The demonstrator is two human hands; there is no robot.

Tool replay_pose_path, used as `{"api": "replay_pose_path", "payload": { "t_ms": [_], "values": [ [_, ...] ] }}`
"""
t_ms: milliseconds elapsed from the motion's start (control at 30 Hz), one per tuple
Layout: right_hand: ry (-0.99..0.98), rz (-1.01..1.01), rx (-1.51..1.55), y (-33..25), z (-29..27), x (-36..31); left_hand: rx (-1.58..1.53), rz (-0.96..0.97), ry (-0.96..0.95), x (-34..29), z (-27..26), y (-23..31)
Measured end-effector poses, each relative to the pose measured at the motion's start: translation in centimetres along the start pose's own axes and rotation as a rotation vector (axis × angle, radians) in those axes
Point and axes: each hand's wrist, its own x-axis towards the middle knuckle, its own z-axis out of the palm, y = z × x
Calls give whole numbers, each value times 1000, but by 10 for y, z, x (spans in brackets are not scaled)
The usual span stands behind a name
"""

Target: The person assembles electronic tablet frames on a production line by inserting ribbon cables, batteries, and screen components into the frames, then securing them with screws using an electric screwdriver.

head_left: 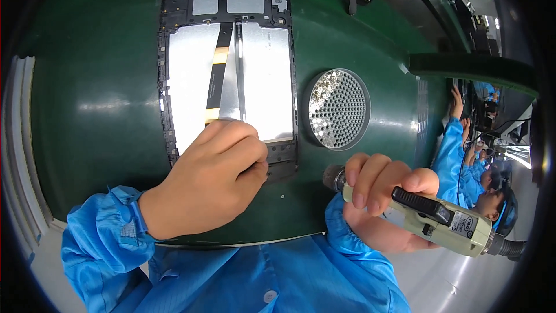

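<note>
Green mat bearing opened tablet chassis (227, 69), left hand (214, 177) pinching its near edge, right hand (385, 206) gripping electric screwdriver (431, 217); screw-driving stage, likely; bit needs aligning from screw tray (337, 109).

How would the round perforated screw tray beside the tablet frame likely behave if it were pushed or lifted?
The round screw tray lies flat and low on the green mat, so it would probably slide rather than tip. It looks stiff. Many small screws sit loosely in its holes, so a tilt or jolt could likely spill them.
</note>
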Motion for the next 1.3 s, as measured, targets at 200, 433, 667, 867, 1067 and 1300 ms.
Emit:
{"api": "replay_pose_path", "payload": {
  "t_ms": [200, 433, 667, 867, 1067, 1300],
  "values": [
    [107, 30, -27, -6, 14, -1, 123, 36, 89, -10, 5, 11],
    [104, 6, -12, -6, 15, -2, 33, -19, 147, -6, 6, 6],
    [103, 48, -34, -4, 13, 0, 42, 30, 44, -4, -2, 10],
    [-20, 9, -41, 1, 3, 1, 340, 197, -10, -6, 7, 5],
    [3, 23, -47, 3, 4, 5, 394, 167, -33, -2, 15, 9],
    [-10, 59, -182, 3, 4, 2, 335, 89, -33, 1, 20, 4]
  ]
}}
